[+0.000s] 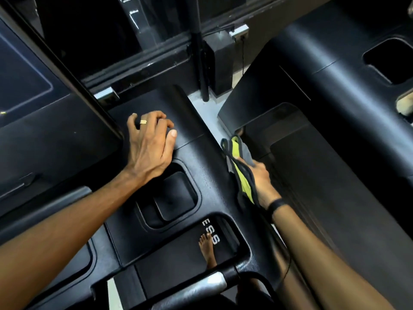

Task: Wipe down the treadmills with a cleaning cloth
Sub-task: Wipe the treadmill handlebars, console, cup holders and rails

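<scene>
A yellow-green and grey cleaning cloth with dark edging (240, 166) hangs bunched at the right edge of the black textured plastic treadmill console (201, 135), over the gap between this machine and the neighbouring black treadmill (324, 90) on the right. The right hand (260, 182) grasps the cloth, fingers curled around its folds, with a black band (276, 205) on the wrist; the cloth trails both above and below the grip. The left hand (149, 142) rests palm-down on the console's upper part, fingers loosely bent against the surface and holding nothing, a gold ring (143, 122) on one finger. Just below that hand, near the console's middle, lies a rounded rectangular recessed tray (176, 198). At the console's lower edge an opening shows the belt with white lettering (211, 233) and a bare foot (207, 249) standing on it. A silver and black handlebar (201, 285) crosses the bottom edge. A pale floor strip (205, 115) shows between the two machines, and a dark upright post (202, 57) rises beyond the console's top edge.
</scene>
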A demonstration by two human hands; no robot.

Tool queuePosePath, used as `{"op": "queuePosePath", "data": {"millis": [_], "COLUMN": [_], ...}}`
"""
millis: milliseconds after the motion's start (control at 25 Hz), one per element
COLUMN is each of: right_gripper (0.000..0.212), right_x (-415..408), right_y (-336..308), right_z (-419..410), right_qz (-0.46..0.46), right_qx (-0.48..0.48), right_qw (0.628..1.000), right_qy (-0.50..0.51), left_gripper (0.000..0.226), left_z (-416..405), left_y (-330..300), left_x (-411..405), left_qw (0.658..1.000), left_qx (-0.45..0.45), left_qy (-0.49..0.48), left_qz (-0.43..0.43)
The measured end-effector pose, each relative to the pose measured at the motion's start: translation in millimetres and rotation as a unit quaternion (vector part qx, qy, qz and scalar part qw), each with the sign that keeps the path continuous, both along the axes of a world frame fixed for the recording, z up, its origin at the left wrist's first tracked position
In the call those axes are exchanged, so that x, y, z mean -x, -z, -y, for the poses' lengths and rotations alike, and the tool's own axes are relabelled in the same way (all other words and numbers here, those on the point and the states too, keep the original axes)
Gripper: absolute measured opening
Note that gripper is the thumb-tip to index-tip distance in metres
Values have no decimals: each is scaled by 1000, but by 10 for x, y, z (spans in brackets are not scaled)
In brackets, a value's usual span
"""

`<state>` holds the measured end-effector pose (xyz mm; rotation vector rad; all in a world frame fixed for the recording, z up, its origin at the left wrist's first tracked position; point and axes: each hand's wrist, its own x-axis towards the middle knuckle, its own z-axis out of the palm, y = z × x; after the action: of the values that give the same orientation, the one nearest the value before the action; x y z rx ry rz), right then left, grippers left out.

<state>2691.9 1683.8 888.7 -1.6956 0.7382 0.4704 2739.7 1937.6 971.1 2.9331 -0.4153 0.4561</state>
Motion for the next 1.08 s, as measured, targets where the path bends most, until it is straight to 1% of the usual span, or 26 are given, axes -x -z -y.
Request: {"op": "queuePosePath", "data": {"millis": [40, 80, 120, 160, 200, 240, 280, 320, 360, 400, 440, 480, 520, 560, 640, 680, 720, 760, 800, 840, 880, 960, 1000, 1040, 1080], "right_gripper": [61, 65, 68, 69, 70, 68, 65, 62, 58, 55, 53, 50, 47, 43, 37, 38, 42, 48, 56, 60, 63, 62, 60, 60, 59], "right_x": [91, 140, 154, 132, 56, -61, -205, -365, -528, -667, -742, -738, -663, -518, -133, 63, 237, 370, 452, 476, 435, 168, -34, -257, -486], "right_y": [-48, -105, -169, -253, -359, -432, -463, -443, -398, -339, -268, -180, -92, -12, 50, 52, 29, -40, -126, -219, -319, -524, -586, -602, -587], "right_z": [-8, -67, -180, -324, -469, -581, -644, -655, -612, -541, -470, -406, -334, -249, -46, 58, 129, 146, 94, -30, -215, -621, -765, -863, -907], "right_qz": [-7, 1, 37, 87, 135, 169, 182, 170, 143, 119, 99, 82, 71, 62, 37, 26, 14, -2, 4, 49, 115, 218, 240, 245, 235], "right_qx": [86, 179, 256, 306, 332, 339, 323, 285, 221, 138, 50, -29, -81, -109, -117, -91, -37, 51, 161, 259, 328, 386, 388, 375, 346], "right_qw": [996, 982, 962, 942, 926, 917, 919, 934, 956, 978, 992, 996, 994, 992, 991, 995, 999, 999, 985, 961, 932, 884, 875, 877, 891], "right_qy": [-32, -66, -89, -105, -115, -122, -131, -135, -127, -98, -64, -29, 5, 30, 50, 46, 23, -17, -54, -82, -107, -148, -163, -173, -175], "left_gripper": [43, 43, 43, 44, 44, 45, 46, 46, 47, 47, 46, 47, 47, 48, 48, 47, 46, 46, 45, 46, 46, 48, 49, 51, 53], "left_z": [-1, -2, -4, -7, -8, -4, 4, 13, 21, 25, 24, 17, 16, 15, 12, 7, 0, -2, -1, -1, 0, 0, 0, 2, 5], "left_y": [7, 12, 11, 6, 0, -10, -19, -25, -28, -33, -36, -37, -34, -30, -20, -10, 3, 15, 25, 27, 23, 13, 9, 1, -9], "left_x": [-11, -22, -31, -35, -34, -31, -31, -30, -29, -31, -32, -28, -23, -21, -26, -32, -36, -40, -45, -50, -56, -53, -47, -45, -49], "left_qw": [1000, 1000, 1000, 1000, 1000, 1000, 1000, 1000, 1000, 1000, 1000, 1000, 1000, 1000, 1000, 1000, 1000, 1000, 1000, 1000, 1000, 999, 999, 999, 999], "left_qx": [0, 1, 2, 2, 2, 1, -1, -3, -5, -5, -3, 0, 2, 3, 0, -2, -3, -6, -7, -6, -5, -9, -15, -20, -23], "left_qy": [-2, -3, -2, -2, -4, -5, -7, -8, -8, -7, -6, -7, -8, -8, -5, 0, 6, 11, 13, 14, 13, 7, 2, -4, -10], "left_qz": [-4, -6, -6, -5, -6, -9, -14, -19, -24, -26, -27, -26, -25, -23, -26, -26, -26, -25, -24, -24, -27, -31, -34, -38, -44]}}
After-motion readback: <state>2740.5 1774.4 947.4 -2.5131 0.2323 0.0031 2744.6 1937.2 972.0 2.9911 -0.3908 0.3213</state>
